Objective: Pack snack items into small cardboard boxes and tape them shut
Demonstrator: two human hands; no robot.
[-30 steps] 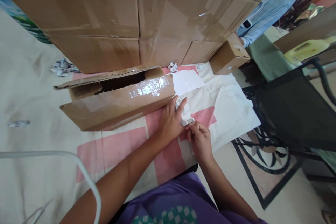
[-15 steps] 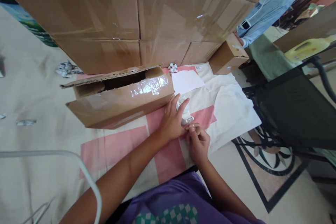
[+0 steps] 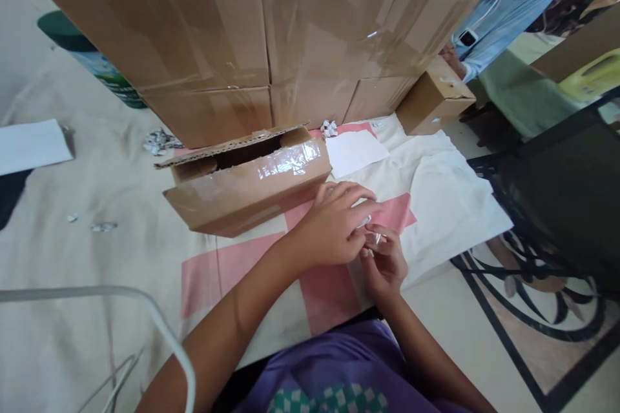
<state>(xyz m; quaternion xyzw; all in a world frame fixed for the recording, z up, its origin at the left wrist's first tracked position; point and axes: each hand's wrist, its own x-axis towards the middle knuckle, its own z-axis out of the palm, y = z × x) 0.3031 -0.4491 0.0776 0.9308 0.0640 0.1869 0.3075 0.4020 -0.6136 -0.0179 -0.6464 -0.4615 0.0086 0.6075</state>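
Note:
My left hand (image 3: 334, 222) is arched over the cloth just right of the open box, palm down. Its fingers are bent but apart, and nothing plainly shows in them. Close below its fingertips, my right hand (image 3: 386, 264) is pinched, palm turned up, on a small clear shiny piece (image 3: 376, 239) that looks like tape. The fingers of both hands nearly meet there. A small white object (image 3: 364, 221) shows partly beneath my left fingers; its kind is hidden. The narrow cardboard box (image 3: 252, 187) stands with its top flaps raised, clear tape along its near side.
Stacked taped cartons (image 3: 203, 26) rise behind the box. White paper (image 3: 356, 151) and crumpled scraps (image 3: 328, 128) lie on the cloth. At back right, another person's hand (image 3: 453, 59) touches a small carton (image 3: 436, 100). A dark chair (image 3: 547, 187) stands right; a white tube (image 3: 159, 316) curves at lower left.
My left hand has swung to the right, its spread fingers now bent over the white object. My right hand has turned palm up. The view has shifted left; the box stays put.

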